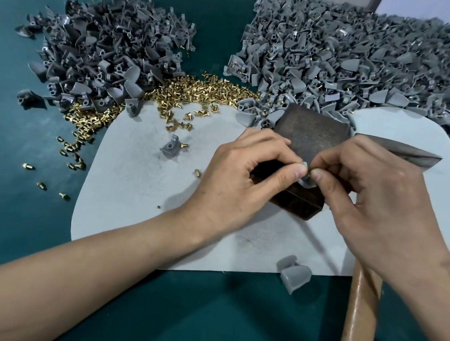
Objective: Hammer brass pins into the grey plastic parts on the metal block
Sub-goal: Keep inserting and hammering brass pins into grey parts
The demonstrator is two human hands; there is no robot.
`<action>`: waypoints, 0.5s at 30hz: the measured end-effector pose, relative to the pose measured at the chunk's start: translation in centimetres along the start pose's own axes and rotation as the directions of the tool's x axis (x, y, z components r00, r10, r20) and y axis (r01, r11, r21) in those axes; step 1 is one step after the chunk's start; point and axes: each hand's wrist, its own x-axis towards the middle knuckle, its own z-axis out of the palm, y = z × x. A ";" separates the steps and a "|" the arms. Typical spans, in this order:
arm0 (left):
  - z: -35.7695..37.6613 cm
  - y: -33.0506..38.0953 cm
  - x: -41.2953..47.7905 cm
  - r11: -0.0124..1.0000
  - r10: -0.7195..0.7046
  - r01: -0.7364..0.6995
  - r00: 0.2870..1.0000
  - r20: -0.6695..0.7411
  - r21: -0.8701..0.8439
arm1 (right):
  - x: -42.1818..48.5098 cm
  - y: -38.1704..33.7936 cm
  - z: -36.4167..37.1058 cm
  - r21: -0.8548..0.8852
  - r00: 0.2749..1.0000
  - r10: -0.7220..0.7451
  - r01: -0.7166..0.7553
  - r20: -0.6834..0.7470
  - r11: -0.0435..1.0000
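Head view: the metal block point(311, 136) is set on a pale grey mat point(136, 202), right of the counter's point(16, 216) middle. Over the block's near end a grey plastic part point(307, 182) is held by the left hand point(246, 172), whose grip is clamped on it with thumb and forefinger. A brass pin point(314, 171) is pinched at the top of that part by the right hand point(377, 199), its grip closed on the pin. A hammer point(360, 312) is seen beneath the right hand, with the wooden handle running toward the counter's near edge and the steel head jutting out right of the block. Whether it is also gripped cannot be told. A heap of brass pins point(188, 90) is spread at the mat's far edge, between a left pile of grey parts point(105, 55) and a larger right pile point(371, 60) toward the far right corner, where some parts are fitted with pins.
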 end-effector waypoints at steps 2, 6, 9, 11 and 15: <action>0.0 0.0 0.0 1.000 0.004 -0.004 1.000 -0.003 0.001 | 0.0 0.0 0.0 -0.001 1.000 -0.009 0.009 -0.006 1.000; 0.0 0.0 0.0 1.000 -0.001 0.001 1.000 -0.004 -0.009 | 0.0 0.0 0.3 0.003 0.999 -0.030 0.030 -0.032 1.000; 0.0 0.0 0.0 0.999 -0.036 0.036 0.999 0.004 -0.041 | -0.2 0.5 0.5 0.157 0.998 0.058 -0.051 -0.037 0.986; 0.0 0.1 0.0 0.996 -0.066 0.067 0.998 0.010 -0.063 | -0.2 0.7 0.4 0.379 0.985 0.172 -0.164 0.014 0.911; -0.1 0.2 0.1 0.989 -0.096 0.098 0.995 0.025 -0.107 | -0.1 1.0 -0.2 0.544 0.966 0.233 -0.257 0.114 0.799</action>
